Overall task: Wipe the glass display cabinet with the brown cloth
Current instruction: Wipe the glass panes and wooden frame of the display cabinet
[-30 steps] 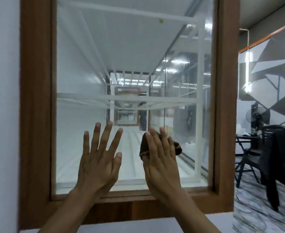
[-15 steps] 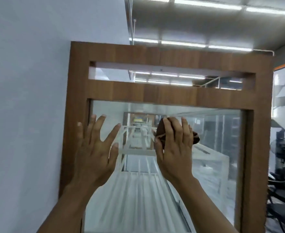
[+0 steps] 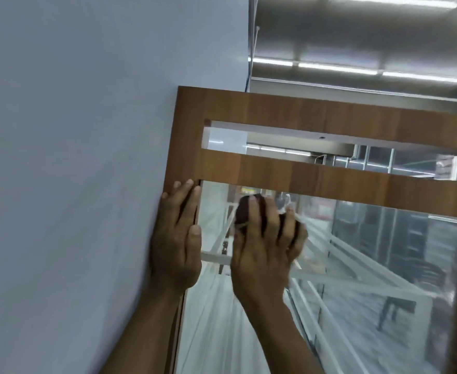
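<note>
Since half a second ago, both hands have been raised towards the top of the glass display cabinet (image 3: pixel 329 112), which is now seen further to the right and tilted in the view. The left hand (image 3: pixel 174 238), whose fingers were spread then, is now laid flat with its fingers straight and drawn close together; nothing is held in it. It is rested on the left upright of the wooden frame (image 3: pixel 356 187), with the fingertips reaching the upper left corner of the glass pane (image 3: pixel 383 265) and the thumb lying at the edge of the glass.

The right hand (image 3: pixel 262 255) is placed just beside it, on the glass, a little below the frame's lower crossbar. Its fingers are curled over the brown cloth (image 3: pixel 244 211), which is bunched into a dark wad and pressed against the pane. The cloth is seen between and above the fingers, near the top left of the glass. Some motion blur is seen on this hand.

White shelves (image 3: pixel 337 279) are seen through the glass. A narrow open slot (image 3: pixel 275 136) is set between the two upper crossbars. A pale wall (image 3: pixel 87 157) is met by the cabinet's left side, and long ceiling lights (image 3: pixel 329 68) are lit above.
</note>
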